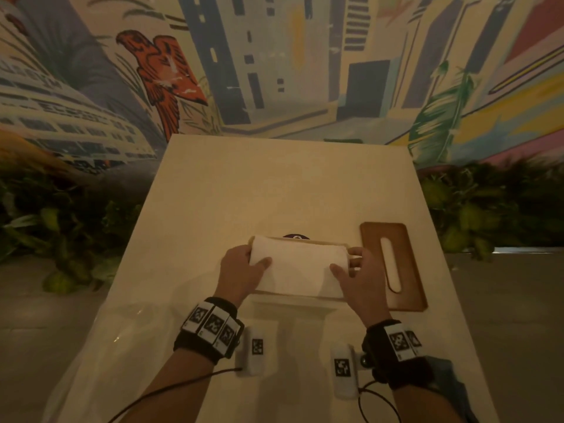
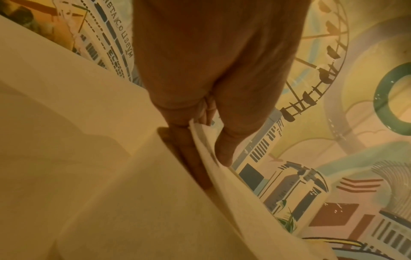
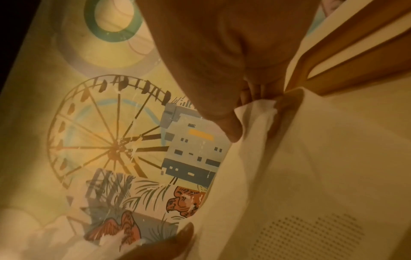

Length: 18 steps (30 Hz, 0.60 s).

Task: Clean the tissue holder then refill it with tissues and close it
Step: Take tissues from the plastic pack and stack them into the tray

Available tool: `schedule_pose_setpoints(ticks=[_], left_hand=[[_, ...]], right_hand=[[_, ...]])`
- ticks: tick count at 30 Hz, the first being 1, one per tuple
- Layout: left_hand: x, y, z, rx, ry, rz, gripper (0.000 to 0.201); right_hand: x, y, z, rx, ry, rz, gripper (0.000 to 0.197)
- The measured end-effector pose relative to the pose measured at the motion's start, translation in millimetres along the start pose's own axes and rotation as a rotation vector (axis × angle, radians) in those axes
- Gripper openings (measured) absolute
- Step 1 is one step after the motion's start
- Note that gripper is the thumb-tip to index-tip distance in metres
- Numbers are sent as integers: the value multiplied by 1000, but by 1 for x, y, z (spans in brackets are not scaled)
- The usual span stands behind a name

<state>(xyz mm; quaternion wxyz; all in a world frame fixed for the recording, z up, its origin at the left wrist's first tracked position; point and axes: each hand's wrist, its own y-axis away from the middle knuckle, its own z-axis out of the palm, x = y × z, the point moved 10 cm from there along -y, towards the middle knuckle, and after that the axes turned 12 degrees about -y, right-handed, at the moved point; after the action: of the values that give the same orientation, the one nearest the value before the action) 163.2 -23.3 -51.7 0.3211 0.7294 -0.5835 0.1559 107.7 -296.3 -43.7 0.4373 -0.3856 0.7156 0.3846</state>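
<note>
A pale, cream-coloured tabletop (image 1: pixel 274 184) is seen, its far edge set against a painted mural wall. The open tissue holder (image 1: pixel 297 239), filled with a white tissue stack (image 1: pixel 297 267), is placed near the middle. A brown wooden lid (image 1: pixel 375 239) with a long slot is laid flat just beside the holder, on its right. Clear plastic wrapping (image 1: pixel 106 346) is spread over the near left part.

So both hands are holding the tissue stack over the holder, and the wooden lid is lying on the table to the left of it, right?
Not quite. The lid lies to the right of the holder, beside the right hand, as the head view shows. The rest holds: both hands, left hand included, grip the tissue stack over the holder.
</note>
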Motion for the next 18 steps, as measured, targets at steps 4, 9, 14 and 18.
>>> schedule_pose_setpoints(ticks=[4, 9, 14, 18], left_hand=[[4, 8, -16, 63, 72, 30, 54], [32, 32, -35, 209, -167, 369, 51], [43, 35, 9, -69, -368, 485, 43], [40, 30, 24, -147, -449, 435, 43]], right_hand=[[-18, 8, -5, 58, 239, -146, 58], [-52, 26, 10, -124, 422, -529, 37], [-25, 30, 48, -509, 617, -491, 36], [-13, 21, 53, -549, 623, -431, 37]])
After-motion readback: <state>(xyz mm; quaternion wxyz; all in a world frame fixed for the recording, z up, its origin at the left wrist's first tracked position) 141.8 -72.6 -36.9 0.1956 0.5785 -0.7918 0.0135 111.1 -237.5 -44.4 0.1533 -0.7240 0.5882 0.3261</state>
